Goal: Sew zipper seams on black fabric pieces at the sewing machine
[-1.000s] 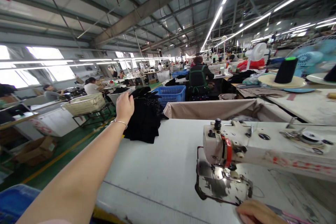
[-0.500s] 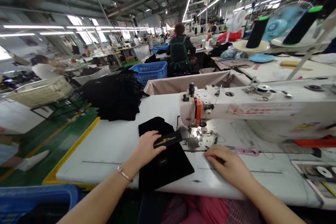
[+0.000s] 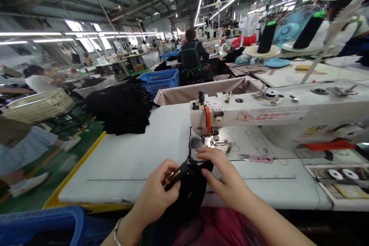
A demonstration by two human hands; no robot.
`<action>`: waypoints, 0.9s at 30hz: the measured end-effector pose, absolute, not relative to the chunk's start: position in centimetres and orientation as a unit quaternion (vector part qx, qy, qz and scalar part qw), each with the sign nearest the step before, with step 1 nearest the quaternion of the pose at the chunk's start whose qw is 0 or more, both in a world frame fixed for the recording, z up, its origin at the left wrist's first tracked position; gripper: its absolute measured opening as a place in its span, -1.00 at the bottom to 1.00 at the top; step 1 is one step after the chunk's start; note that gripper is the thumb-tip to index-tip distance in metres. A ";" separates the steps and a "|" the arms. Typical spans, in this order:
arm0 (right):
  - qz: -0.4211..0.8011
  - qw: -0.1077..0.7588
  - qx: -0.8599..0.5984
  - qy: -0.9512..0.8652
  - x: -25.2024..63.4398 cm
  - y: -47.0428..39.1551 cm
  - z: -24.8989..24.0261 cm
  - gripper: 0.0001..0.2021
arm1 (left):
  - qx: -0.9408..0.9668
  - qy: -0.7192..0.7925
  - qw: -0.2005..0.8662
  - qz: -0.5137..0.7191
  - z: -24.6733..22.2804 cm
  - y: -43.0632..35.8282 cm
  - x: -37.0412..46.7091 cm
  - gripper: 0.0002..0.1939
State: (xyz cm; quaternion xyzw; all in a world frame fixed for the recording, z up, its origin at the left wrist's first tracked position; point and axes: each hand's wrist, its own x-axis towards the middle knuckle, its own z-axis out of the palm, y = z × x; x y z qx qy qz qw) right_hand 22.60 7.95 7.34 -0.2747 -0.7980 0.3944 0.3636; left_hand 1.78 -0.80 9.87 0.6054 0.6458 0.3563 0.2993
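Observation:
A black fabric piece is lifted and folded at the front edge of the sewing table, hanging partly over my lap. My left hand pinches it together with a black strip with gold marking, thumb towards me. My right hand has its thumb and fingers around the fabric's right edge, just in front of the needle area. The sewing machine's head stands right behind the fabric. Pink-handled thread snips lie to the right of my right hand.
A pile of black fabric pieces rests at the table's back left. Behind the machine is a beige cloth-lined bin. Blue crates stand at the lower left and further back. A bobbin tray is at right. A person sits ahead.
The fabric piece lay flat on the table with the strip on it. Now it is lifted, folded and drawn towards me. My right hand has moved left from the bare tabletop onto the fabric.

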 end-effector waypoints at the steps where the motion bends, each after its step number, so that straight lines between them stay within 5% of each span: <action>1: 0.447 0.357 -0.245 -0.783 22.9 7.9 8.2 -0.56 | 0.545 0.627 0.362 0.422 10.1 -1.6 2.2 -0.76; 6: 0.618 0.352 -0.194 -0.675 23.7 8.2 10.8 -0.76 | 0.325 0.523 0.483 0.622 9.5 -3.2 3.1 -0.53; 13: 0.697 0.353 -0.178 -0.598 24.5 7.1 11.2 -0.50 | 0.306 0.532 0.396 0.683 8.4 -3.5 3.3 -0.54; 16: 0.697 0.363 -0.184 -0.590 24.8 6.8 11.0 -0.82 | 0.302 0.524 0.399 0.689 8.6 -3.7 3.7 -0.50; 19: 0.628 0.349 -0.251 -0.649 24.8 6.7 11.0 -0.35 | 0.300 0.517 0.420 0.682 8.8 -3.8 4.2 -0.47; 21: 0.545 0.346 -0.277 -0.712 24.7 6.9 11.0 -0.23 | 0.300 0.506 0.450 0.672 9.0 -3.8 4.6 -0.48; 24: 0.497 0.348 -0.283 -0.743 24.6 7.3 11.3 -0.61 | 0.286 0.497 0.473 0.669 9.2 -3.9 5.0 -0.56; 27: 0.594 0.341 -0.323 -0.653 24.6 7.6 11.6 -0.90 | 0.272 0.503 0.479 0.665 9.6 -3.9 5.2 -0.65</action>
